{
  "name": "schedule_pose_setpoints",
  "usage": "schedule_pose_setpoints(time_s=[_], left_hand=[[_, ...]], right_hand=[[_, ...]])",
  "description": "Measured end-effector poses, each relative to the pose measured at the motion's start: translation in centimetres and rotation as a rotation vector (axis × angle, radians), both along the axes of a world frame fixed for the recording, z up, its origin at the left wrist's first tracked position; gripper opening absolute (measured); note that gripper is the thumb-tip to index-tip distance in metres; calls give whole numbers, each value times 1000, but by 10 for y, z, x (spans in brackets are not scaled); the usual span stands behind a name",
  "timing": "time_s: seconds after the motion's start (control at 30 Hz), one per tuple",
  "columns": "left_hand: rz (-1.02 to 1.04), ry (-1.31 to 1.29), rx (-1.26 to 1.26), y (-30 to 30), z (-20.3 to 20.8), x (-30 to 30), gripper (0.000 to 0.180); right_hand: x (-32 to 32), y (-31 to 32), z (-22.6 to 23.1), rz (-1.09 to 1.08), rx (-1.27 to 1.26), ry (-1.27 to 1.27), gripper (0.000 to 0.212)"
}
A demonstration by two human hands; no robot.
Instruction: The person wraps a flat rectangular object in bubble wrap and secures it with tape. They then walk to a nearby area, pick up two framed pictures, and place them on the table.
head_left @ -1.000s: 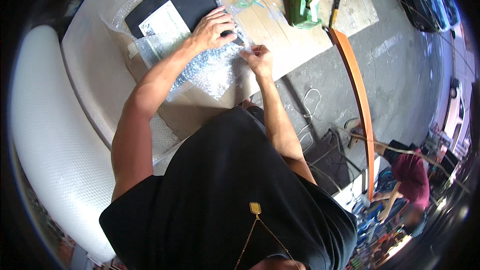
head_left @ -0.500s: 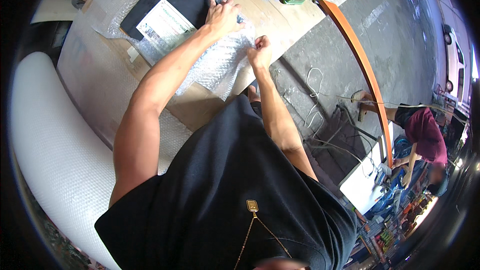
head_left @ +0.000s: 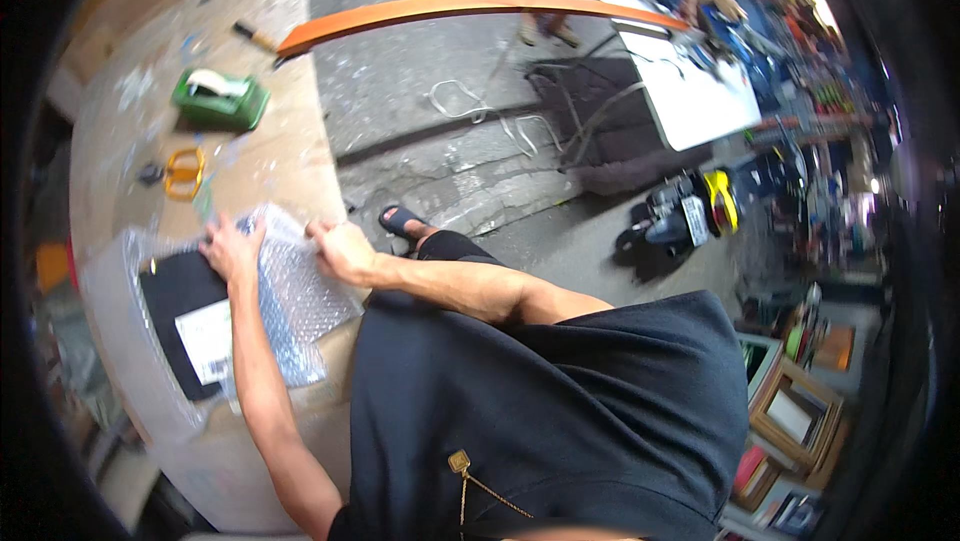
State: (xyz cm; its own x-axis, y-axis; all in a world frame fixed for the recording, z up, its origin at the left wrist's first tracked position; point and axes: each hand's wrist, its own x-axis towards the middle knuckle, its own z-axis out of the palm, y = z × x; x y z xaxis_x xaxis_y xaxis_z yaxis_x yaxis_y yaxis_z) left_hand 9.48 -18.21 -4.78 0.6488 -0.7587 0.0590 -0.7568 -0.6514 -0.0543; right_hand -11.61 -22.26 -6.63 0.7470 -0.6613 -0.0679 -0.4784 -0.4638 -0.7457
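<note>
One sheet of clear bubble wrap (head_left: 290, 306) lies on the plywood worktop (head_left: 290, 156), partly over one flat black package with a white label (head_left: 185, 316). Left hand (head_left: 232, 249) presses flat on it, grip apart; right hand (head_left: 342, 251) pinches its right edge, grip together. Farther: one pair of orange-handled scissors (head_left: 183, 172), one green tape dispenser (head_left: 219, 98).

Hands and wrap at the table's near edge, tools farther up

The bubble wrap (head_left: 295, 306) lies on the table (head_left: 120, 151), partly over a flat pouch (head_left: 180, 306) that bears a label (head_left: 208, 341). The left hand (head_left: 233, 251) rests at the wrap's left edge, the right hand (head_left: 342, 251) at its upper right corner. Beyond the hands lie scissors (head_left: 183, 171), farther still a tape dispenser (head_left: 218, 99) and a hammer (head_left: 258, 39). A long curved board (head_left: 470, 9) reaches from the table's far corner out over the floor on the right.
</note>
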Motion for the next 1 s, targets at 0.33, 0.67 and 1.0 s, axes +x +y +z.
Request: schedule_pose_setpoints(time_s=[0.33, 0.67, 1.0], left_hand=[[-60, 5, -45, -3, -1, -6, 68], [-49, 14, 115, 4, 7, -4, 63], [50, 156, 95, 2, 1, -3, 70]], right_hand=[[-18, 44, -4, -423, 773, -94, 43], [-20, 47, 38, -243, 39, -72, 27], [-43, 89, 36, -472, 1117, -184, 26]])
